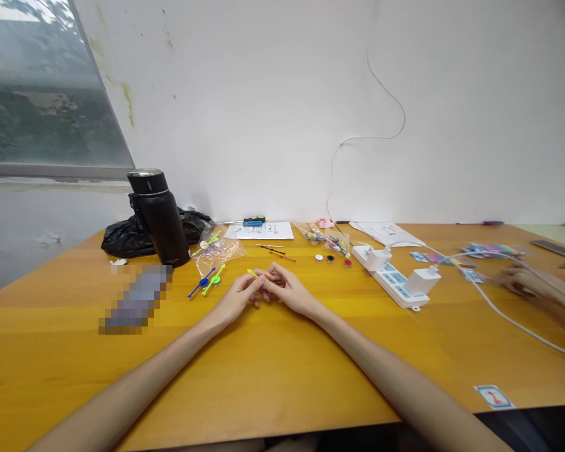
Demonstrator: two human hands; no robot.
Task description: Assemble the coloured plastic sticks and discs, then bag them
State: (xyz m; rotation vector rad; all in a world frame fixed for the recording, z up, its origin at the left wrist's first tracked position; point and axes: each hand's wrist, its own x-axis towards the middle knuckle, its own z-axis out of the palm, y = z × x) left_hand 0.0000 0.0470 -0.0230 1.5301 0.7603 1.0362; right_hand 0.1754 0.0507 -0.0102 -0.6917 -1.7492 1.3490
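Both my hands rest on the wooden table (282,376) and meet at its middle. My left hand (238,296) and my right hand (287,290) pinch together on a small yellow plastic stick (253,273), whose tip pokes out to the upper left of my fingers. Just left of my hands lie a blue stick piece (200,284) and a green stick piece (214,280). Thin dark rods (277,252) lie beyond my fingers.
A black flask (159,216) stands at the back left before a black bag (125,237). Clear packets of coloured parts (216,248), a paper sheet (260,231), small round pieces (329,258) and a white power strip (395,279) with chargers lie behind. Another person's hand (530,282) moves at the right.
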